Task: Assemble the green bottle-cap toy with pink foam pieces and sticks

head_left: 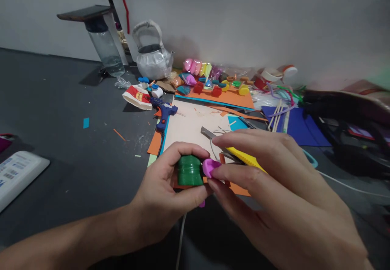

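My left hand (161, 192) is closed round a green bottle cap (189, 170), its fingers over the top and the thumb below. Close against the cap's right side is a small lump of pink modelling clay (210, 167). My right hand (268, 188) pinches that lump between thumb and fingertips. A second bit of pink shows just under my left thumb. Behind my right hand lies a yellow utility knife (245, 157), partly hidden, its blade towards the pale sheet of paper (191, 123).
A blue glue gun (164, 113) lies left of the paper. Behind stand a foil-like kettle (152, 60), a water bottle (106, 48) and an orange board (213, 97) with small coloured clay pieces. Wooden sticks (276, 115) rest on blue paper at right. A white cable runs below.
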`<move>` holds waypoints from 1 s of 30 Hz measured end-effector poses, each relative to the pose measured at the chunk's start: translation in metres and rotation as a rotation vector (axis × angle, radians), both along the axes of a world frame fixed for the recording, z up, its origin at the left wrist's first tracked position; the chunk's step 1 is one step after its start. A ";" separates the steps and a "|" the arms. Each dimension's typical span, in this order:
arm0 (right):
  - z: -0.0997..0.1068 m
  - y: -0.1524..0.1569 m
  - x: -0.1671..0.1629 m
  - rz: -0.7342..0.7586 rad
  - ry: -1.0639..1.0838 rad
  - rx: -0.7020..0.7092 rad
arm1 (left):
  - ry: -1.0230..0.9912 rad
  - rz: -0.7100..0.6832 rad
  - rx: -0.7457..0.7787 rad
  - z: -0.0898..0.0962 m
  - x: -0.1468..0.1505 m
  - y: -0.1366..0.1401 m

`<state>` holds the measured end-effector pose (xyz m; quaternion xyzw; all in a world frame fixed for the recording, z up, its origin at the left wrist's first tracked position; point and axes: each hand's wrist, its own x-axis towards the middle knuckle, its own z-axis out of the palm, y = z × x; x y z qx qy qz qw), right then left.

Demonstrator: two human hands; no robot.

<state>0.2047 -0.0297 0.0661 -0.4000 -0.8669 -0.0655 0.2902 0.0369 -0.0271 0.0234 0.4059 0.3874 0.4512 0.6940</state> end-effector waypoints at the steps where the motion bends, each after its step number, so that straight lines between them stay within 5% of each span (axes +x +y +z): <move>1: 0.000 0.000 0.000 0.000 -0.001 -0.002 | 0.003 0.001 0.002 -0.001 0.000 0.000; 22: 0.005 0.000 0.002 0.049 -0.008 0.023 | 0.049 0.040 0.089 -0.001 0.000 -0.001; 30: 0.001 0.003 -0.003 0.042 0.015 0.028 | 0.117 0.071 0.233 -0.005 -0.001 0.000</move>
